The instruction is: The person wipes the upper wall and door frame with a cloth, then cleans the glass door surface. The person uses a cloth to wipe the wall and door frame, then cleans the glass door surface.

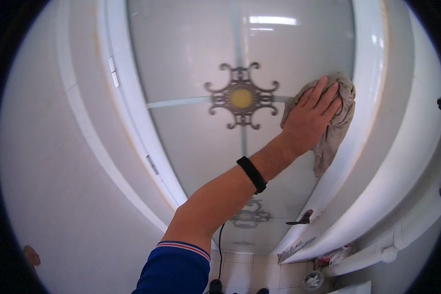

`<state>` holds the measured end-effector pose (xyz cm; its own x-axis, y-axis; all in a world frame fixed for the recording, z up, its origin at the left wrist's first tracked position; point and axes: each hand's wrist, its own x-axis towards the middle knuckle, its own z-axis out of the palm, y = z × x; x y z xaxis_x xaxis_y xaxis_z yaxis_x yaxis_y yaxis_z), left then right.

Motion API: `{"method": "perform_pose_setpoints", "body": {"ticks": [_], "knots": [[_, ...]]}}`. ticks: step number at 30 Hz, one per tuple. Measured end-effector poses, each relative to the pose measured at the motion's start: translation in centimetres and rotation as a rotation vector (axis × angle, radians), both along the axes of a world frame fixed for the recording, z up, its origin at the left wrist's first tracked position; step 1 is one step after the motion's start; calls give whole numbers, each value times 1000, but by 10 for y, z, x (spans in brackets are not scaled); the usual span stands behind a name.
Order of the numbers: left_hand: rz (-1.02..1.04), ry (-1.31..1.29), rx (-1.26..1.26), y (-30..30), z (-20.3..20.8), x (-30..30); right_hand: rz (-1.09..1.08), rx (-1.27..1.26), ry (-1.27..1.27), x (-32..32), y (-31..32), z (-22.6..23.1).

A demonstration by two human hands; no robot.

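My left arm, in a blue sleeve with a black wristband (252,175), reaches up and to the right across a glass-panelled door (191,142). My left hand (308,120) presses a crumpled grey-brown cloth (347,100) flat against the right side of the pane, beside the white door frame. Its fingers lie bent over the cloth, and a loose end of the fabric hangs below. Left of the hand, the glass carries a dark scrolled ornament (241,98) with a yellow centre. My right hand is out of view.
A dark door handle (301,218) juts out low on the right. Below it, a white pipe (362,259) runs near the floor by a small clear bag or container (313,280). A black cable (220,250) hangs down to the tiled floor (259,272). Hinges (113,72) line the left frame.
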<state>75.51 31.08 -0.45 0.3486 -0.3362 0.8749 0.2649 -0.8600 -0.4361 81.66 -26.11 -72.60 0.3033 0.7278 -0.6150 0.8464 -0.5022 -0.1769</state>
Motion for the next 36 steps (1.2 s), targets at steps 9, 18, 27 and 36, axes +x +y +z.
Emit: {"method": "perform_pose_setpoints", "body": {"ticks": [9, 18, 27, 36], "knots": [[207, -141, -110, 70, 11, -153, -10, 177, -2, 5, 175, 94], [378, -290, -284, 117, 3, -284, 33, 199, 29, -29, 240, 116], [474, -315, -208, 146, -9, -337, 25, 184, 35, -47, 251, 106], [422, -514, -259, 178, 72, -362, -47, 154, 38, -50, 215, 90]]}}
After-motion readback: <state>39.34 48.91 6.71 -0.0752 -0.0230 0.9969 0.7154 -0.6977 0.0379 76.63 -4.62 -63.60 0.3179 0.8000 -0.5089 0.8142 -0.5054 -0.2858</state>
